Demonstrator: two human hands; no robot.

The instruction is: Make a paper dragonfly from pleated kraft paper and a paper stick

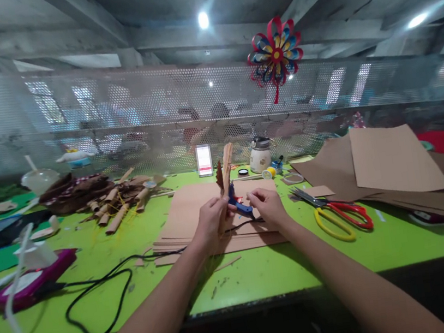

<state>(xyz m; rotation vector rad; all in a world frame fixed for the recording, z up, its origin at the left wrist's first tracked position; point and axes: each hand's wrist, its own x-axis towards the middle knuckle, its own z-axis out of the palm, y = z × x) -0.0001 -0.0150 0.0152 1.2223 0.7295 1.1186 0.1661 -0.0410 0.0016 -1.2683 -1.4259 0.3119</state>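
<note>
My left hand (213, 214) is closed around an upright bundle of tan paper strips (227, 167). A darker brown piece with a jagged edge (219, 179) stands beside the strips, by the same fingers. Just right of that hand is a blue glue gun (243, 208), partly covered by the fingers, above a stack of brown paper sheets (185, 200). My right hand (269, 205) is on the other side of the glue gun, thumb and fingertips pinched together. Whatever they may hold is too small to make out.
Scissors (338, 216) with yellow and red handles lie right of the stack, near large brown sheets (396, 158). Paper rolls (117, 218) are piled left. A black cord (91, 281) loops to a purple power strip (35, 281). A jar (260, 157) and phone (203, 161) stand behind.
</note>
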